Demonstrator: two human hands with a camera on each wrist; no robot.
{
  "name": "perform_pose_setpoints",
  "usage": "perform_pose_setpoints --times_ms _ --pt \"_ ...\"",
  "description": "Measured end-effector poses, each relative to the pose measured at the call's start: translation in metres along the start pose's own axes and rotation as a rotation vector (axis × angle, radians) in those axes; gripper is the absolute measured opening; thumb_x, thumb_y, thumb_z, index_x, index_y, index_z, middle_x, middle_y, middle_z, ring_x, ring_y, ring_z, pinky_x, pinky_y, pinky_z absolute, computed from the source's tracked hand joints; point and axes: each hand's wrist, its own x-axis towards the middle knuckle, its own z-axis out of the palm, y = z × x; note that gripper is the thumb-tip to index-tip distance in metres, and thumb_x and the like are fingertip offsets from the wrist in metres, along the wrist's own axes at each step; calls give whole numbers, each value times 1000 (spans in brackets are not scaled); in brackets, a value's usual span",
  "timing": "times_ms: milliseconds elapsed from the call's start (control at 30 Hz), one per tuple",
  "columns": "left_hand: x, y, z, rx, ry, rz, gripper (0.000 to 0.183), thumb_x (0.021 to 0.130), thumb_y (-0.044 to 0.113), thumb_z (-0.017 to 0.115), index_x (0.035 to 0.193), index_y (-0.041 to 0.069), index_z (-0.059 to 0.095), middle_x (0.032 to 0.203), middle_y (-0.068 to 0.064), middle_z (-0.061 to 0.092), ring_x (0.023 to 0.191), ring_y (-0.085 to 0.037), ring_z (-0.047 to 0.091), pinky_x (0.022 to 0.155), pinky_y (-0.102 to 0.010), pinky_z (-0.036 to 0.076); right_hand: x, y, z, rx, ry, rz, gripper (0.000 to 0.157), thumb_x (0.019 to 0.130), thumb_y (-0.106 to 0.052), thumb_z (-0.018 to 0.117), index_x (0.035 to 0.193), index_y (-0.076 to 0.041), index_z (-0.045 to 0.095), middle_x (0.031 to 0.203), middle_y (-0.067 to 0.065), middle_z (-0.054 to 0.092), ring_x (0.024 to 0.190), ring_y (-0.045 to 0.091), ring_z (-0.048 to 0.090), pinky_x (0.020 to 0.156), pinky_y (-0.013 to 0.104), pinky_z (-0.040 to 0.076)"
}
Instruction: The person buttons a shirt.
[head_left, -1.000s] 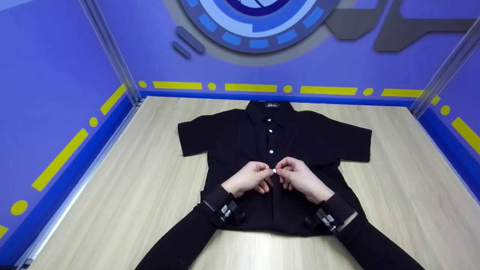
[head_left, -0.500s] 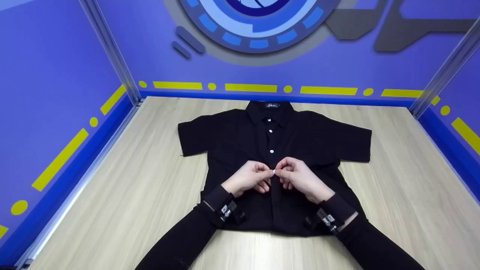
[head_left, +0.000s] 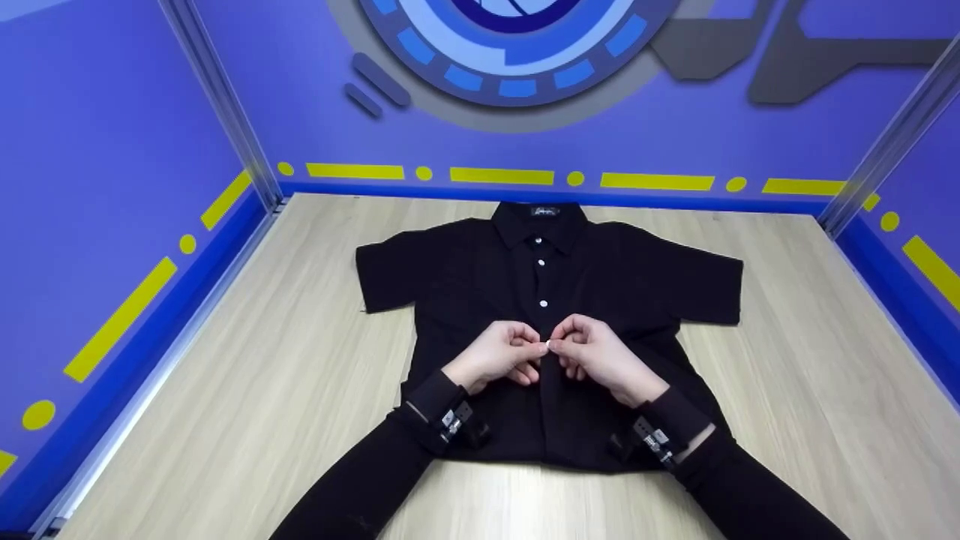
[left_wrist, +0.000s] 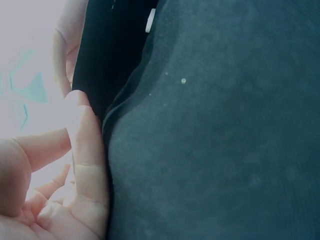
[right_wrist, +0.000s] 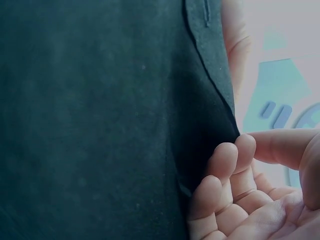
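A black short-sleeved shirt (head_left: 480, 285) lies face up, collar away from me. My left hand (head_left: 495, 356) and right hand (head_left: 600, 360) meet at its front placket, fingertips almost touching. Between thumbs and forefingers they pinch the placket around a small white button (head_left: 548, 343), mostly covered by the fingertips. In the left wrist view, the left hand (left_wrist: 87, 170) holds the cloth's edge, with another white button (left_wrist: 150, 21) farther along. The right wrist view has the right hand (right_wrist: 240, 185) gripping the placket edge, its other fingers curled; a buttonhole (right_wrist: 207, 14) shows above.
Several white buttons, one of them a chest button (head_left: 544, 304), run up the placket to the collar (head_left: 510, 225). The shirt lies on a light wooden table (head_left: 247, 360). Blue printed panels, including the back wall (head_left: 637, 142), enclose the table at the back and sides.
Both hands stay in the same place. The left thumb has shifted slightly toward the right one, and less of the white button shows between the fingertips.
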Motion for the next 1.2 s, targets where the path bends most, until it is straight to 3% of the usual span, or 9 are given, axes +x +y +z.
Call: perform_pose_setpoints --times_ms 233,500,733,967,1200 --pt "0 1 0 -14 -9 -4 14 93 13 64 100 3 58 75 -4 68 54 -14 65 49 -23 55 0 -1 0 -15 3 3 22 92 -7 63 106 7 55 68 10 56 56 19 54 48 25 44" --pt "1 3 -2 79 -22 9 15 95 17 62 101 3 60 79 -2 68 64 -16 69 57 -25 58 -2 -4 -4 -33 -3 12 20 95 -8 56 108 7 60 80 17 62 59 21 55 51 25 45" --pt "3 5 -4 110 44 16 16 93 16 66 99 3 59 81 -1 66 64 -14 65 61 -28 59 -2 -4 -5 -39 -10 27 23 96 -9 56 114 2 64 89 23 65 61 19 55 52 24 45" --pt "12 6 -9 125 86 25 15 92 11 65 99 2 57 82 -3 64 63 -12 62 61 -26 58 9 14 -4 -72 -2 -10 28 95 -10 57 122 -1 60 91 24 66 61 20 56 51 25 45" --pt "24 11 -17 128 96 9 14 91 12 66 98 3 58 80 -2 62 62 -11 61 61 -25 58 9 17 -1 -119 17 -14 22 94 -16 61 111 -2 59 84 15 67 60 18 58 50 26 46"
